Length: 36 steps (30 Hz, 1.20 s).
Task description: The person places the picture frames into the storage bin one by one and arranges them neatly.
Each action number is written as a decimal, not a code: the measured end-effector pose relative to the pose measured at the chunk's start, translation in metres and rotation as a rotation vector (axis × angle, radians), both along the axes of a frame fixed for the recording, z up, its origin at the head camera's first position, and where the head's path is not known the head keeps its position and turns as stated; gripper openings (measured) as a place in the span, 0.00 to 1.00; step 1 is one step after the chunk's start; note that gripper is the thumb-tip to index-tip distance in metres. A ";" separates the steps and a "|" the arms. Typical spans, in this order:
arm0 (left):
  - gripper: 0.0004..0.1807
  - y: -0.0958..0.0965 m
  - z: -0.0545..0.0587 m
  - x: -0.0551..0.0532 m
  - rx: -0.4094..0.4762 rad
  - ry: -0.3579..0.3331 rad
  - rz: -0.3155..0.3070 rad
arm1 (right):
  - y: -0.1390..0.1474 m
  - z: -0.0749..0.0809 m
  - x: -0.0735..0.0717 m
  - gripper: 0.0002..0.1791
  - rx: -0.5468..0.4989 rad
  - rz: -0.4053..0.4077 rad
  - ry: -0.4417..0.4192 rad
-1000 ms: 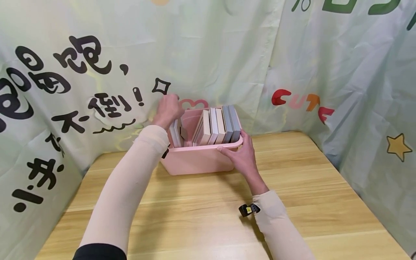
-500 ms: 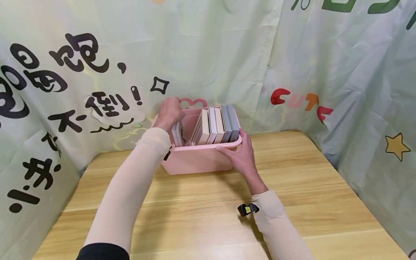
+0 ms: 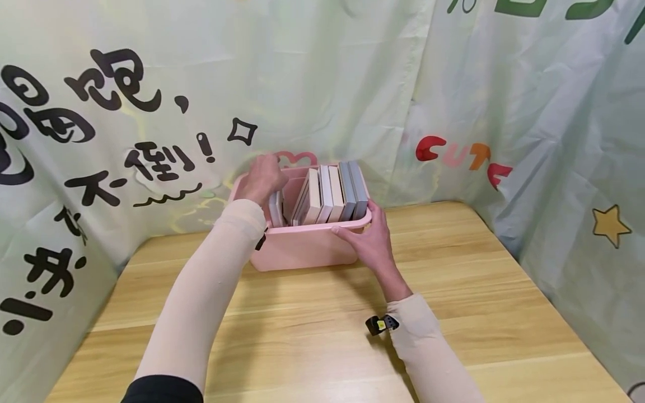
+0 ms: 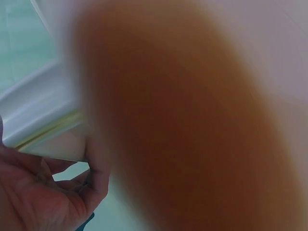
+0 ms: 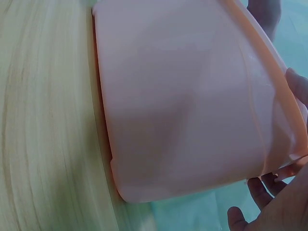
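Observation:
A pink plastic bin (image 3: 304,250) stands at the back of the table. My left hand (image 3: 263,178) reaches over its left end and grips pale books (image 3: 276,208) that are partly hidden by the hand. In the left wrist view the fingers and thumb hold a whitish cover (image 4: 38,106); a large blurred shape blocks most of that picture. My right hand (image 3: 370,238) holds the bin's front right corner, thumb on the front rim. Several books (image 3: 322,196) with white, cream and blue-grey spines stand upright in the right half of the bin, the leftmost ones leaning.
The bin rests on a wood-grain table (image 3: 312,324), close to its rear edge. Behind and on both sides hangs a printed cloth (image 3: 342,84) with lettering and a star. A black strap device (image 3: 382,324) sits at my right wrist.
My left hand has sunk a little lower at the bin's left end, with the books in its grip. My right hand stays on the corner. The head view has shifted slightly.

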<state>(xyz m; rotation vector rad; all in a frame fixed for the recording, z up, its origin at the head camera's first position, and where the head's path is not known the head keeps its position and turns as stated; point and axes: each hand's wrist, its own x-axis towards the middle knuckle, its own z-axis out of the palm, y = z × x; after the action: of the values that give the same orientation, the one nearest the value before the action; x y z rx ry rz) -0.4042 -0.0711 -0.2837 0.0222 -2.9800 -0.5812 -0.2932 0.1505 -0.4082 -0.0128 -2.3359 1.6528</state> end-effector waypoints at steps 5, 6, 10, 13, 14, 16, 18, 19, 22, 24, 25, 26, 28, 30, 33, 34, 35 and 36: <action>0.18 -0.001 -0.004 -0.001 -0.013 0.010 0.002 | -0.002 0.000 0.000 0.60 0.004 0.002 0.003; 0.17 -0.001 -0.005 -0.002 -0.017 0.009 0.002 | -0.003 0.000 0.000 0.60 0.003 0.002 0.003; 0.19 0.000 -0.006 -0.003 -0.013 -0.005 0.000 | -0.004 0.001 0.000 0.60 -0.001 0.004 0.006; 0.22 0.002 -0.006 -0.003 -0.026 -0.010 -0.009 | -0.004 0.001 0.001 0.60 0.003 0.005 0.006; 0.22 0.002 -0.006 -0.003 -0.026 -0.012 -0.017 | -0.004 0.001 0.001 0.60 0.004 0.004 0.006; 0.22 0.005 -0.005 -0.002 -0.019 -0.020 -0.034 | -0.003 0.001 0.000 0.60 0.005 0.003 0.006; 0.21 0.009 -0.005 -0.001 0.011 -0.026 -0.051 | -0.002 0.000 0.000 0.60 0.008 0.000 0.003; 0.21 0.010 -0.005 0.000 0.023 -0.025 -0.059 | -0.002 0.000 0.000 0.60 0.008 -0.003 0.003; 0.24 0.016 -0.007 0.002 0.062 -0.021 -0.074 | -0.001 -0.001 0.000 0.60 0.009 -0.007 0.004; 0.27 0.019 -0.008 0.003 0.041 -0.023 -0.086 | -0.001 -0.001 0.001 0.60 0.010 -0.009 0.005; 0.27 0.020 -0.009 0.003 0.032 -0.030 -0.089 | -0.001 -0.001 0.001 0.60 0.012 -0.008 0.006; 0.27 0.021 -0.010 0.004 0.015 -0.035 -0.096 | -0.001 -0.001 0.001 0.60 0.013 -0.008 0.005; 0.28 0.023 -0.011 0.004 -0.033 -0.039 -0.118 | -0.001 -0.002 0.001 0.60 0.013 -0.008 0.004; 0.28 0.025 -0.012 0.004 -0.050 -0.050 -0.138 | -0.002 -0.002 0.002 0.60 0.011 -0.007 0.002; 0.30 0.027 -0.012 0.004 -0.034 -0.070 -0.162 | -0.001 -0.002 0.001 0.59 0.006 -0.005 0.008; 0.30 0.027 -0.012 0.005 -0.020 -0.083 -0.166 | -0.001 -0.002 0.001 0.59 0.003 -0.004 0.010; 0.30 0.028 -0.012 0.005 -0.003 -0.100 -0.170 | -0.001 -0.001 0.001 0.59 0.002 -0.003 0.011; 0.31 0.028 -0.012 0.006 0.005 -0.112 -0.176 | -0.001 -0.001 0.000 0.59 0.002 -0.003 0.012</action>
<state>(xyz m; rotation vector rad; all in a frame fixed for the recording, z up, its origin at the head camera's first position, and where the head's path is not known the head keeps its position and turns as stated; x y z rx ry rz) -0.3983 -0.0428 -0.2954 -0.2171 -3.1101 -0.6266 -0.2929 0.1500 -0.4094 -0.0059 -2.3273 1.6443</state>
